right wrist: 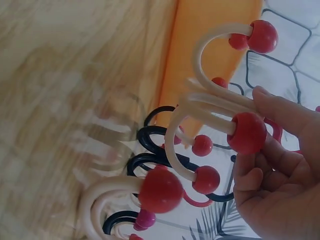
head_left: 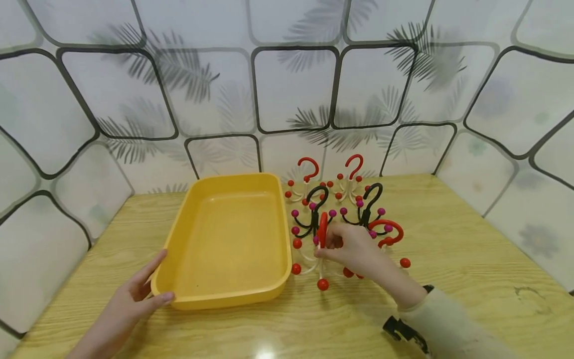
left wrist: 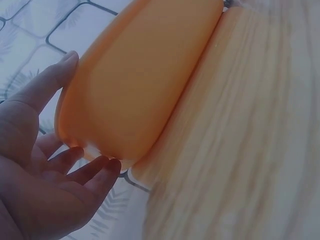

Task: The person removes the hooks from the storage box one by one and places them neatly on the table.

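My left hand (head_left: 123, 304) grips the near left corner of a yellow plastic tray (head_left: 224, 296), its thumb on the near rim. In the left wrist view the fingers curl against the tray's outer wall (left wrist: 135, 85). To the right of the tray, my right hand (head_left: 354, 247) pinches a white multi-arm hanger with a red hook (head_left: 323, 229) and red ball tips. Its curved arms and red balls (right wrist: 248, 132) show below the fingertips in the right wrist view. I cannot tell whether it touches the table.
Two black hangers (head_left: 316, 219) with purple balls stand behind my right hand. Farther back are two white hangers with red hooks (head_left: 354, 162). Another red-hooked hanger (head_left: 392, 227) is partly hidden by my right hand. Patterned wall covering (head_left: 296, 89) encloses the wooden table (head_left: 471, 239).
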Tool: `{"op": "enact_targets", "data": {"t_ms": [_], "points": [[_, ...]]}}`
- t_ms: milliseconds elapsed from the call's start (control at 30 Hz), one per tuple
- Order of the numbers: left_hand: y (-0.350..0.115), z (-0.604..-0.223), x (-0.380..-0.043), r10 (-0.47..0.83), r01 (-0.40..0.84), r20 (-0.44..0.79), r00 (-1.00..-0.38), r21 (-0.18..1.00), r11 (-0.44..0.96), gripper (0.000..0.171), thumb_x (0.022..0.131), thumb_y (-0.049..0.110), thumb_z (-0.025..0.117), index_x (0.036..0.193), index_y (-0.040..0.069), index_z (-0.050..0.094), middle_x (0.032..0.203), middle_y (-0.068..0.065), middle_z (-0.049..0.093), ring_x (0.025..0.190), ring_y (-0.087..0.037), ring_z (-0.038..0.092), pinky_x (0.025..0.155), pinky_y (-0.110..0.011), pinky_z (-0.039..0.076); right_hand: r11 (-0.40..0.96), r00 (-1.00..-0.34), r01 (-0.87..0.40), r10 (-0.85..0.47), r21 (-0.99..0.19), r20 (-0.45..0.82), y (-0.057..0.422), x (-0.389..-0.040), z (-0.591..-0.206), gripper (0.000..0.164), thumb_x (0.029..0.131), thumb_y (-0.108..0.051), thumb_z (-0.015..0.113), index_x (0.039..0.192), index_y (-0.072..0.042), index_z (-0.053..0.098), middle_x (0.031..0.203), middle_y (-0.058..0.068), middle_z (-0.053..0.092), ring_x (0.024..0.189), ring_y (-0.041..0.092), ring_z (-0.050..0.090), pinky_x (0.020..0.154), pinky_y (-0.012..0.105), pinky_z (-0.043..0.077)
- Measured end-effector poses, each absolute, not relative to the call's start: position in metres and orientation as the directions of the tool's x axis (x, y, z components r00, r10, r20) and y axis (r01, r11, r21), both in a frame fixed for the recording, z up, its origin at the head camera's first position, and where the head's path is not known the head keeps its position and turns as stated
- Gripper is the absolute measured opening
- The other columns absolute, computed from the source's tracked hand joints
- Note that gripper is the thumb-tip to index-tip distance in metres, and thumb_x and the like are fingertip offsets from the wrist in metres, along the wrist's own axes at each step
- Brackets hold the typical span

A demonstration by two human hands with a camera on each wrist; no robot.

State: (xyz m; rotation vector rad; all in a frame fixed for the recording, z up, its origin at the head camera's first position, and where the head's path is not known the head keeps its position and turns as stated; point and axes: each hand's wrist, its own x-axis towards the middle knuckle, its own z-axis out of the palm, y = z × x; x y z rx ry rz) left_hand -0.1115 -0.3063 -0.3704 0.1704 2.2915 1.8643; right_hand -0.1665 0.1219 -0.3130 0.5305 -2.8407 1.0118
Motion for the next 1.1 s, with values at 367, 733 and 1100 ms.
{"op": "enact_targets", "data": {"t_ms": [367, 733, 1100], "points": [[-0.306, -0.371, -0.113, 0.206, -0.034, -0.077, -0.976, 0.978, 0.205, 0.079, 0.095, 0.009, 0.059, 0.155, 0.025, 0.012, 0.158, -0.016, -0.006, 0.11, 0.006, 0.049, 0.084, -0.018, 0.046, 0.779, -0.969, -0.245, -0.207, -0.578, 0.132, 0.116, -0.172, -0.327, 0.027, 0.075, -0.026, 0.082, 0.068, -0.013, 0.059, 0.066, -0.003, 0.055, 0.06, 0.014, 0.048, 0.054, 0.029, 0.042], [-0.306, -0.37, -0.112, 0.206, -0.019, -0.062, -0.977, 0.979, 0.203, 0.079, 0.094, 0.007, 0.059, 0.155, 0.024, 0.011, 0.157, -0.018, -0.003, 0.109, 0.004, 0.051, 0.083, -0.019, 0.047, 0.811, -0.973, -0.23, -0.186, -0.538, 0.136, 0.111, -0.175, -0.329, 0.033, 0.073, -0.026, 0.084, 0.063, -0.012, 0.056, 0.061, -0.002, 0.053, 0.054, 0.014, 0.046, 0.049, 0.028, 0.04], [-0.308, -0.373, -0.113, 0.226, -0.005, -0.051, -0.973, 0.98, 0.198, 0.079, 0.095, 0.005, 0.058, 0.155, 0.023, 0.011, 0.158, -0.013, -0.009, 0.111, 0.007, 0.048, 0.084, -0.019, 0.047, 0.834, -0.974, -0.227, -0.19, -0.503, 0.124, 0.112, -0.174, -0.327, 0.034, 0.073, -0.03, 0.083, 0.063, -0.012, 0.056, 0.058, -0.002, 0.052, 0.054, 0.012, 0.045, 0.05, 0.026, 0.038]]}}
